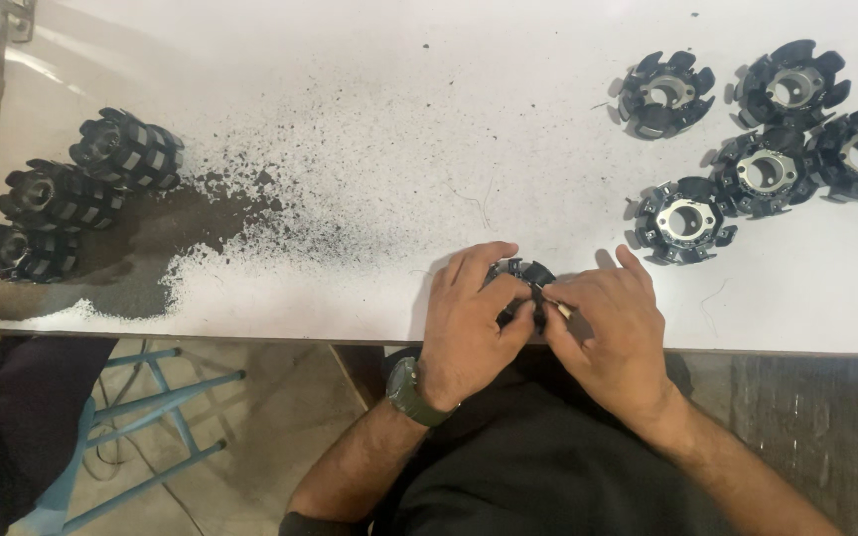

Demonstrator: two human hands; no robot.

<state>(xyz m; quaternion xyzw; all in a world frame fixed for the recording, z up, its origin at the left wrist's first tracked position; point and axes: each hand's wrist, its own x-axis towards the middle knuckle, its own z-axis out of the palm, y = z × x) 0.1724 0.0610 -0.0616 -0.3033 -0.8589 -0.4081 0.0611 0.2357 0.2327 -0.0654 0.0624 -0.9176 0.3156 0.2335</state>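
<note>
- A white worktop [369,119] carries a wide spread of dark filings [240,213], with black toothed rings stacked at the far left [62,194] and more lying flat at the right [762,129].
- Likely risk: the small black ring [522,274] sits at the worktop's near edge, so a slip could drop it to the floor.
- Left hand [469,323] curls around that ring, gripping it.
- Right hand [608,333] pinches a thin tool [560,309] against the ring, fingers closed.

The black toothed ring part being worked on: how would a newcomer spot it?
Start at the white table and go to its near edge. The black toothed ring part sits between the left hand and right hand, the only one held.
</note>
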